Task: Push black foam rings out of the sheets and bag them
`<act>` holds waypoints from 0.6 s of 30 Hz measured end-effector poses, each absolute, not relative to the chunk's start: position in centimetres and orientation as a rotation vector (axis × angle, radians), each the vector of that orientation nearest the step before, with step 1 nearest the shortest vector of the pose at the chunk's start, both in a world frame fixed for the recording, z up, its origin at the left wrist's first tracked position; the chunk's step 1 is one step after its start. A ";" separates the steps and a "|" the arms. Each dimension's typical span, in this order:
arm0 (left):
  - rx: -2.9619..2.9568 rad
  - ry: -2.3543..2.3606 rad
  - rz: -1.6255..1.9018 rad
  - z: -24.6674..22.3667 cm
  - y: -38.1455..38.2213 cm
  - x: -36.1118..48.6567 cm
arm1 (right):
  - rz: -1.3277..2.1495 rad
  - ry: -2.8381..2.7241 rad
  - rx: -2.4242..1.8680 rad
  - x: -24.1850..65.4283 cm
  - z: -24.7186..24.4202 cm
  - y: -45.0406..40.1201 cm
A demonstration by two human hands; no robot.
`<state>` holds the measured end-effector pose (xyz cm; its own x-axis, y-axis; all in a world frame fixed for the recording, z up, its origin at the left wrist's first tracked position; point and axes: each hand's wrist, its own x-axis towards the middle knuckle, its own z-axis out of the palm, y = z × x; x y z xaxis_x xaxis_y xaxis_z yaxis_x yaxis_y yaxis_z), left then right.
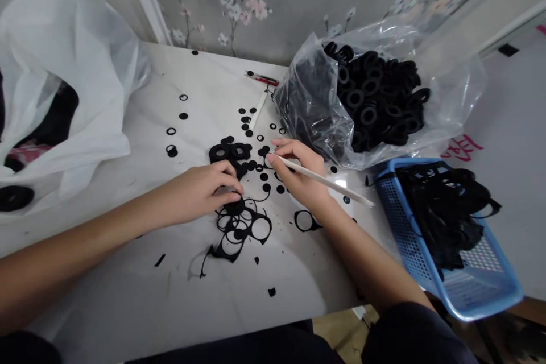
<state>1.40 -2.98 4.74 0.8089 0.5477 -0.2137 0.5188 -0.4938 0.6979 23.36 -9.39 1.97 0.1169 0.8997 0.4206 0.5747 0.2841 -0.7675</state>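
**"Where are the hands?"**

"Taking the middle of the white table as the clock's centre, with the far edge at 12, the left hand lies at about 9 o'clock. Its fingers curl down over a black foam piece, though how firmly they grip it can't be told. The right hand is at about 3 o'clock, closed in a pen-style grip around a white rod, whose tip points toward 4 o'clock."

**"And the black pieces?"**

"A torn black foam sheet, punched with round holes, sits at 6 o'clock, just below the left hand. A pair of black foam rings lies near 11 o'clock, and small black discs are scattered between the hands."

**"What's around them?"**

"At 1 to 2 o'clock, a clear plastic bag holds a heap of black foam rings. A blue plastic basket of black foam scraps sits at 4 o'clock, and a white plastic bag lies at 9 to 10 o'clock. A red-and-black pen rests near 12 o'clock."
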 end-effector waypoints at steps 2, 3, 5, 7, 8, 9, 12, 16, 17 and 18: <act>2.221 0.852 0.074 4.5 -2.8 1.4 | 0.452 -1.576 -1.380 23.1 1.9 -9.4; 2.240 0.908 0.090 4.3 -2.6 1.4 | 0.488 -1.564 -1.373 22.9 1.9 -9.4; 2.310 1.022 0.112 3.9 -2.2 1.5 | 0.595 -1.507 -1.357 22.7 1.9 -9.5; 2.410 1.086 0.112 3.5 -1.9 1.6 | 0.743 -1.428 -1.334 22.5 1.8 -9.5; 2.452 1.088 0.117 3.3 -1.8 1.7 | 0.824 -1.391 -1.329 22.4 1.8 -9.5; 2.478 1.077 0.133 3.1 -1.9 1.7 | 0.901 -1.360 -1.335 22.3 1.8 -9.6; 2.466 1.015 0.259 3.2 -2.3 1.9 | 1.087 -1.296 -1.393 22.0 2.0 -9.7; 2.399 0.942 0.410 3.8 -3.2 2.0 | 1.212 -1.220 -1.353 21.9 2.4 -9.7; 2.400 0.947 0.421 3.9 -3.4 2.0 | 1.217 -1.213 -1.341 21.8 2.5 -9.7; 2.406 0.957 0.425 4.0 -3.6 1.9 | 1.214 -1.212 -1.337 21.8 2.6 -9.7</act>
<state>1.95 -3.55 4.04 0.7024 0.7051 0.0973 0.5446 -0.6204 0.5643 21.82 -9.73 2.61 0.0246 0.9965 -0.0795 0.0773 -0.0812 -0.9937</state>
